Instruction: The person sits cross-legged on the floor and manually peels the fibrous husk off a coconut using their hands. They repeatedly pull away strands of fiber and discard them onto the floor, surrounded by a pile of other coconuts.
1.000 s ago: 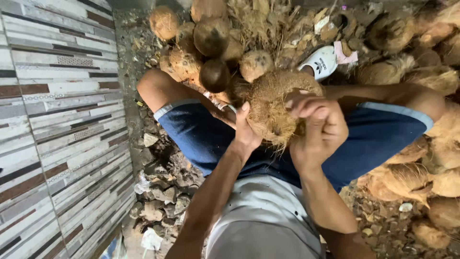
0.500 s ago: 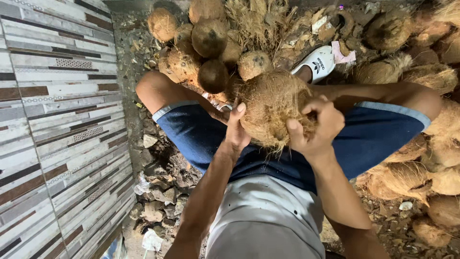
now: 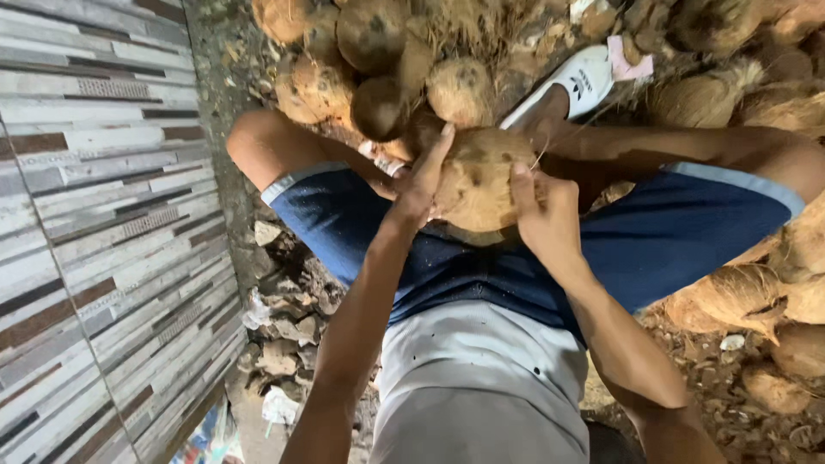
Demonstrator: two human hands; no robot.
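Coconut [image 3: 478,182] clasped between both hands, left hand [image 3: 418,191] and right hand [image 3: 546,215] on its sides.

left hand [image 3: 421,185] and right hand [image 3: 541,210] clasp a husked coconut [image 3: 481,180] between the knees, above blue shorts [image 3: 481,258]. pile of coconuts [image 3: 378,51] ahead, white sandal [image 3: 576,82] beside it, striped tile wall [image 3: 94,215] at left, husk scraps [image 3: 284,318] below.
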